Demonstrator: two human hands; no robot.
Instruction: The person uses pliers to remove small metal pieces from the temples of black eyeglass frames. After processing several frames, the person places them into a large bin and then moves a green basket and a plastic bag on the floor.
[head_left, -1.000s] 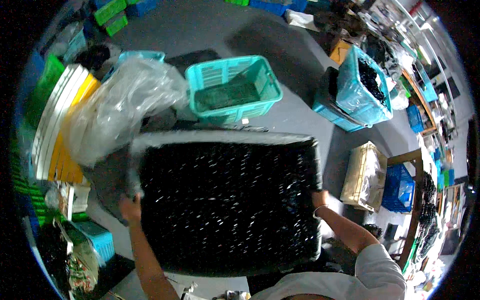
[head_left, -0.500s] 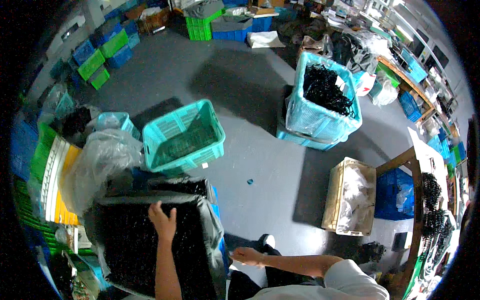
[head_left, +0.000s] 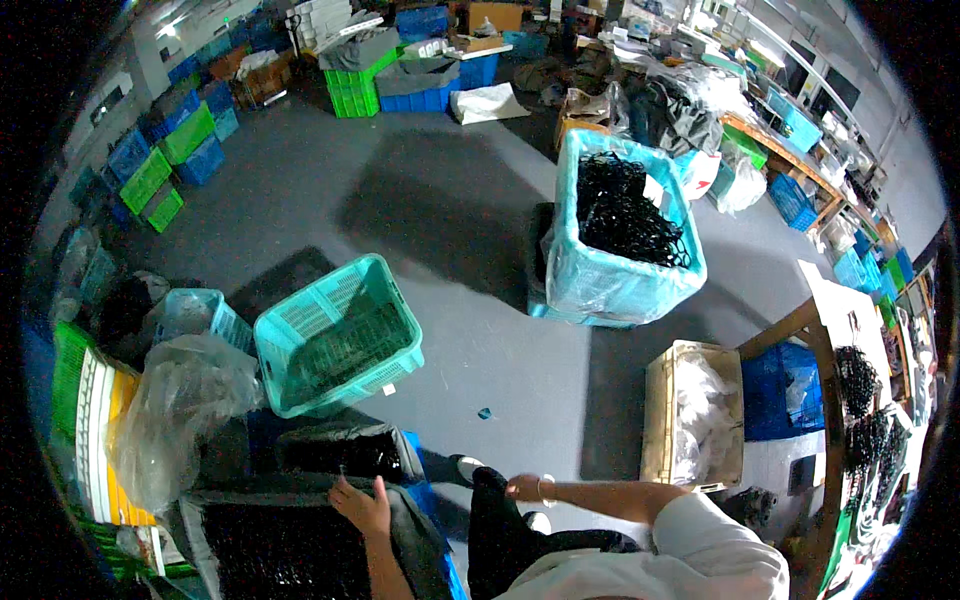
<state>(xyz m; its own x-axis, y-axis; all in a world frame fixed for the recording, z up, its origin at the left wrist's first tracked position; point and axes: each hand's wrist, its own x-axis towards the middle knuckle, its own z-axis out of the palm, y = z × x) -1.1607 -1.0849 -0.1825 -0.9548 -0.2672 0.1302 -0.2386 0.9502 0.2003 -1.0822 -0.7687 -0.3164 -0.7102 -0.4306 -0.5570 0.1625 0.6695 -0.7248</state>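
Note:
My left hand (head_left: 363,507) is over the grey-lined edge of a large crate filled with black pieces (head_left: 275,550). Its fingers and thumb are apart, and nothing shows between them. The grey liner (head_left: 425,540) hangs over the crate's side, with blue plastic beyond it. Just past this crate lies a smaller lot of black pieces (head_left: 350,455), also in a dark liner. My right hand (head_left: 523,488) is beside my knee, away from the crates, with a band at the wrist. Its fingers are too small and turned away to read.
A turquoise basket (head_left: 400,352) stands ahead on the grey floor, beside crumpled clear plastic (head_left: 185,410). Farther right is a plastic-lined light-blue crate (head_left: 610,285) with black strands. A cream crate (head_left: 662,405) of white bags stands near a wooden-legged table (head_left: 828,360).
The view has shifted, and I have stepped, so both shoes now show. My left hand has moved to the right across the black pieces to the liner's edge. My right hand is by my knee.

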